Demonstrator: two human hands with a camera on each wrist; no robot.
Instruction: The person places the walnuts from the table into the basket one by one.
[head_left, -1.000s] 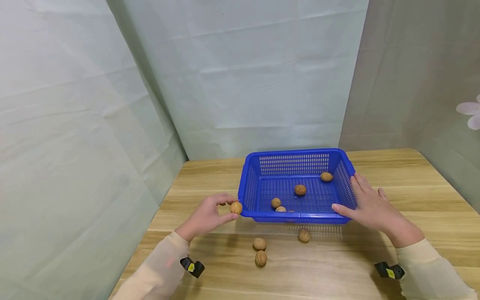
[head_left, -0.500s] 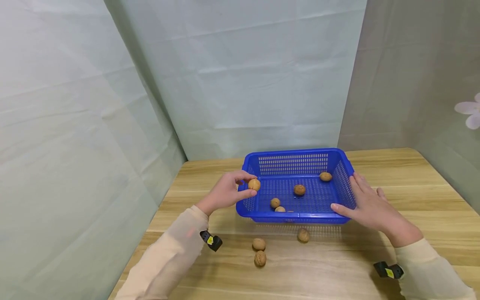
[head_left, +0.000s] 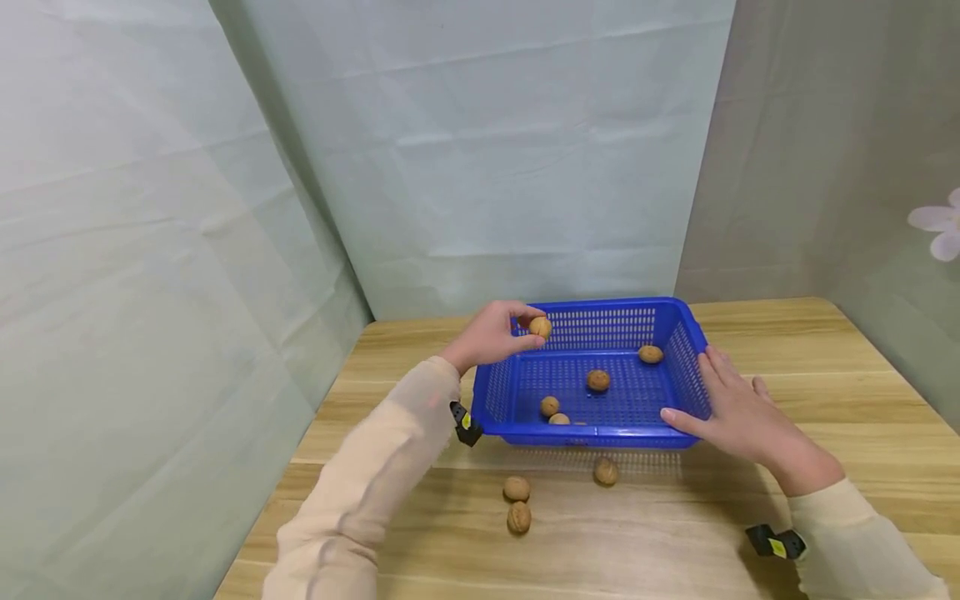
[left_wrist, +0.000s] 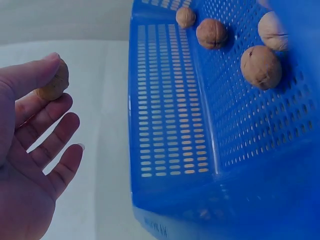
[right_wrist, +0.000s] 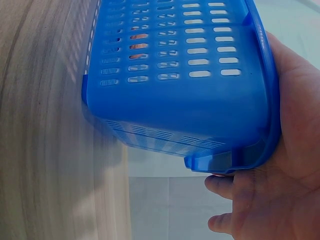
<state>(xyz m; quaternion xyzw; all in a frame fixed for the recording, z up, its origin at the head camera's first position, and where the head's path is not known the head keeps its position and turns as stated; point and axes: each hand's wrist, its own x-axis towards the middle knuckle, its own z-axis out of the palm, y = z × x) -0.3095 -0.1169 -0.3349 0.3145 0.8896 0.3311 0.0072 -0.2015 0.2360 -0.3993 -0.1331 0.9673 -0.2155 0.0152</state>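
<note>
walnut (head_left: 540,327) pinched in left grip (head_left: 489,336) near blue basket (head_left: 600,432)

We are seeing a wooden table (head_left: 810,367) bearing a blue basket (head_left: 592,432) right of centre and, bottom centre, three walnuts (head_left: 519,517).

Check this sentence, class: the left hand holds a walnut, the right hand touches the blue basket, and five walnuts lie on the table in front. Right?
No: the head view shows three walnuts, not five, on the table in front of the basket. The rest stands.
</note>
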